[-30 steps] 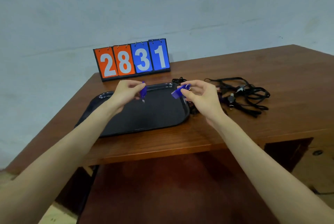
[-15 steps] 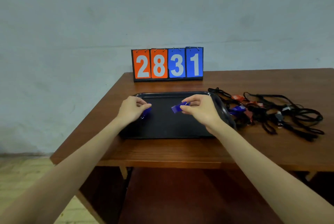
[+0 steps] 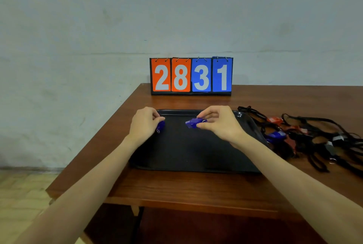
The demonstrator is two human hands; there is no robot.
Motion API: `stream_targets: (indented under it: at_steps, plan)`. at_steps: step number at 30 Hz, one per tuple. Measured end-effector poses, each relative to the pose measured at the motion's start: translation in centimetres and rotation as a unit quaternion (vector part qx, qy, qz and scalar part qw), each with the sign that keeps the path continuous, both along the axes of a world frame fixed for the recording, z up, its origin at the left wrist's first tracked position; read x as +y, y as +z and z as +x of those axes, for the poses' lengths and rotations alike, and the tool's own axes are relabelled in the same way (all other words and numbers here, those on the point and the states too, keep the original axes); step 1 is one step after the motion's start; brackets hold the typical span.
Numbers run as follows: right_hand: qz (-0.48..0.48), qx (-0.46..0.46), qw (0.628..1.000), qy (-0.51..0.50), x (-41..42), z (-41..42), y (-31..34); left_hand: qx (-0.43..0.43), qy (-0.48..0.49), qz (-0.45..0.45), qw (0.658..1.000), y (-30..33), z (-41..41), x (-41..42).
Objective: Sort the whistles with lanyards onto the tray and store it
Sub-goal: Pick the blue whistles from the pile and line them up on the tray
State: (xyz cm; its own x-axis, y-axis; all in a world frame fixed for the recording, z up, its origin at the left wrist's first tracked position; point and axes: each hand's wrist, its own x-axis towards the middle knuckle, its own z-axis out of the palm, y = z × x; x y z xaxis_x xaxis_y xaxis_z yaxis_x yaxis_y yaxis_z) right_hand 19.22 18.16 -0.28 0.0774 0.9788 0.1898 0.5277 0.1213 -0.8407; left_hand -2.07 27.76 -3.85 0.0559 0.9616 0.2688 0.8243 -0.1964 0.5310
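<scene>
Orange-and-blue scoreboard [image 3: 191,75] behind tray [image 3: 192,153] reads 2831.

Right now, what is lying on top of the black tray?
Nothing lies on the bare part of the black tray. Both hands hold blue whistles above it; the forearms cover some of its surface.

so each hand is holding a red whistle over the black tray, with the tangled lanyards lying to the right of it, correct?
Not quite: the whistles are blue, not red. The head view shows the left hand pinching one blue whistle and the right hand another blue whistle over the black tray, tangled lanyards to its right.
</scene>
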Motion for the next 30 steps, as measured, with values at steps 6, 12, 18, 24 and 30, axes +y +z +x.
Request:
stream_targets:
  at_steps: [6, 12, 18, 24, 30]
  plan:
    - [-0.015, -0.054, 0.998, 0.022, 2.4, -1.1, -0.6, 0.027, -0.031, 0.019, 0.999, 0.9, -2.1, -0.3]
    - [0.020, -0.167, 0.985, 0.029, 5.3, -3.7, -0.6, 0.094, -0.087, 0.052, 0.990, 1.5, -2.8, -1.1]
    - [0.040, -0.221, 0.974, 0.032, 7.0, -6.0, -1.6, 0.157, -0.135, 0.021, 0.978, 1.5, -2.7, -1.0]
    - [0.001, -0.281, 0.958, 0.060, 7.0, -6.5, -1.9, 0.201, -0.115, 0.033, 0.972, 0.6, -3.1, -0.2]
    - [0.000, -0.246, 0.967, 0.074, 7.4, -7.1, -2.4, 0.191, -0.124, 0.028, 0.973, 0.6, -2.8, -0.1]
